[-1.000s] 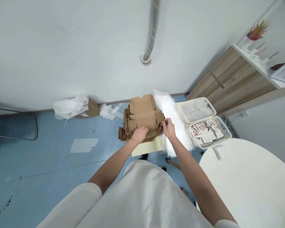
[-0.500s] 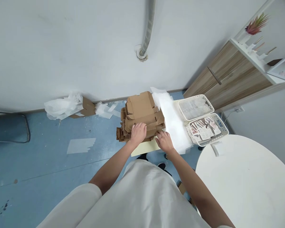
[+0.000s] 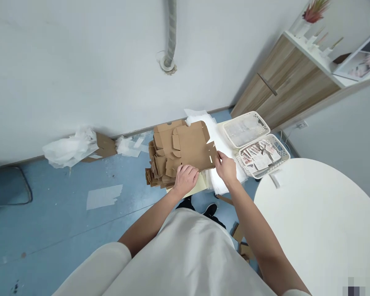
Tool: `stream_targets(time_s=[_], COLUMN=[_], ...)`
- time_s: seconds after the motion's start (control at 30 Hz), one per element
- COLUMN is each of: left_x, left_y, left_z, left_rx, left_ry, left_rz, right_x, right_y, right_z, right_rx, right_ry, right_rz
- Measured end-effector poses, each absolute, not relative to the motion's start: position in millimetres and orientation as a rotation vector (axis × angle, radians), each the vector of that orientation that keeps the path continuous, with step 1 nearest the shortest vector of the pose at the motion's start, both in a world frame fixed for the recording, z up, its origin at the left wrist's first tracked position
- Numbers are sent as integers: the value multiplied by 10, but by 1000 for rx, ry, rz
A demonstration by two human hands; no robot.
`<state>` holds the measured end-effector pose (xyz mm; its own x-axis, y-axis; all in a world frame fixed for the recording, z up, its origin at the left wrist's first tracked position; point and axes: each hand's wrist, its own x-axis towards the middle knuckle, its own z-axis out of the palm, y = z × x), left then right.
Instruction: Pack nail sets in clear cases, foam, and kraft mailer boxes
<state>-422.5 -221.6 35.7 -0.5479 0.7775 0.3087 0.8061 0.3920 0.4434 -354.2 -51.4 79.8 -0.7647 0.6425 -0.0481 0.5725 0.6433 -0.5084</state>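
An unfolded cardboard box blank [image 3: 193, 142] with side flaps lies across the top of a stack of similar blanks [image 3: 160, 162], shifted to the right of it. My right hand [image 3: 226, 167] pinches the blank's right end by a small slotted flap, thumb on top. At the near edge, my left hand [image 3: 186, 179] has its fingers curled together over the cardboard; its thumb is hidden. Under the stack shows a pale yellow sheet [image 3: 200, 184]. White packing sheets [image 3: 217, 181] lie just right of the blanks, partly behind my right hand.
Two white baskets [image 3: 263, 160] [image 3: 246, 129] stand at the right, the nearer with printed cards. A round white table [image 3: 320, 222] is at my right, a wooden cabinet [image 3: 283, 78] beyond. Crumpled white wrapping [image 3: 72, 148] and a carton [image 3: 103, 146] sit by the wall.
The top blank has slid right and now overhangs the stack. My right hand moved right and up with its end; my left hand shifted slightly right. The view has turned a little.
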Motion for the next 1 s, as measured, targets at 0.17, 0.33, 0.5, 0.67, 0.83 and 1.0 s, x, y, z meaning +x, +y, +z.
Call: stream_targets(time_s=[0.17, 0.33, 0.5, 0.67, 0.83, 1.0], left_x=[-4060, -3803, -3400, -2758, -1996, -1366], left_y=[-2020, -1810, -1463, -983, -627, -419], left_z=[391, 461, 454, 257, 145, 117], left_rx=[-1562, -1373, -1104, -1292, -1715, -2088], left_ry=[-2502, -2420, -2565, -2842, -2855, -2828], left_rz=[-1000, -1141, -1509, -1919, -1963, -1649], right_x=[-3167, -2453, -1488, -440, 470, 1117], right_y=[-345, -116, -32, -111, -257, -395], right_z=[730, 770, 831, 797, 647, 390], right_rx=[-1164, -1361, -1492, -1654, -1787, -1823], right_ry=[-2632, -2406, -2138, -1868, -1613, -1406], right_rz=[558, 462, 461, 460, 474, 606])
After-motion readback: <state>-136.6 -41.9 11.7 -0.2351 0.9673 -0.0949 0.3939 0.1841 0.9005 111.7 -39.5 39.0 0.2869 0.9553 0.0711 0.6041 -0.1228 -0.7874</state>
